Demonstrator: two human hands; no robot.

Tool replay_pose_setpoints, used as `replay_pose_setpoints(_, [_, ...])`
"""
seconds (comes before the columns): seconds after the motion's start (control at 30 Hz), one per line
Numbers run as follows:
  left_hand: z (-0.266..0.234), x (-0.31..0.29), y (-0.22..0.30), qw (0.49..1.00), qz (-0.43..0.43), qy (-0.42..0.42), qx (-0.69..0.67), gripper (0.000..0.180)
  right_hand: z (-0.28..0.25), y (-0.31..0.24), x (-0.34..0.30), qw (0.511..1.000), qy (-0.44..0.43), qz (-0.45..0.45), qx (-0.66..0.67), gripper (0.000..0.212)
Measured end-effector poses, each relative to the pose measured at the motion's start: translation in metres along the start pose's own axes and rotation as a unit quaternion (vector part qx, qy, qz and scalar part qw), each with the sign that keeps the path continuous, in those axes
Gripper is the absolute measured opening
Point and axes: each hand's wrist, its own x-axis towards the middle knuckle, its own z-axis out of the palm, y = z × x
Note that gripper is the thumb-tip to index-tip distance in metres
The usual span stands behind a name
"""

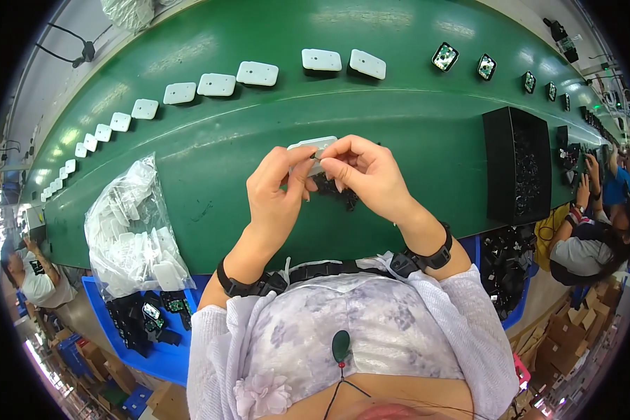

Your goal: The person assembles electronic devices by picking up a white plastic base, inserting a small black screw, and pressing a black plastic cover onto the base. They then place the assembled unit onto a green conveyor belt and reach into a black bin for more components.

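My left hand (273, 187) and my right hand (372, 175) meet above the middle of the green bench. The thumb and forefinger of each close in a pinch on a small dark part (315, 158), too small to name. Just behind the fingertips lies a white plastic cover (316, 143), partly hidden by my hands. Under and between the hands is a loose pile of small black parts (344, 194) on the bench top. Both wrists wear black straps.
White covers (257, 73) and small units with bare circuit boards (444, 57) line the far belt (399, 94). A clear bag of white parts (136, 231) lies left. At right stand a black box (507, 168) and a blue bin (516, 308). Another blue bin (140, 357) sits lower left. Co-workers flank the bench.
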Motion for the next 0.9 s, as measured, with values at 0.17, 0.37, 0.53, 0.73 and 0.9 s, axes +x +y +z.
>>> replay_pose_setpoints(0.17, [0.004,-0.003,0.005,1.0,-0.005,0.009,-0.019,0.022,-0.005,0.005,0.0,0.996,-0.023,0.011,0.089,0.01])
replay_pose_setpoints(0.37, [-0.002,-0.004,-0.004,0.984,-0.112,-0.001,-0.137,0.02,-0.003,-0.003,-0.001,0.991,0.015,-0.041,-0.129,0.008])
replay_pose_setpoints(0.53, [-0.003,-0.006,-0.006,0.983,-0.111,-0.024,-0.145,0.015,0.003,-0.005,-0.001,0.948,0.038,-0.139,-0.285,0.009])
replay_pose_setpoints(0.73, [0.0,-0.006,0.002,0.992,-0.072,-0.02,-0.101,0.013,0.003,0.0,0.004,0.996,0.029,0.001,-0.088,0.009])
replay_pose_setpoints(0.9, [-0.001,-0.008,0.001,0.997,-0.041,-0.019,-0.056,0.01,0.01,0.008,-0.002,0.996,0.047,-0.051,-0.054,0.012])
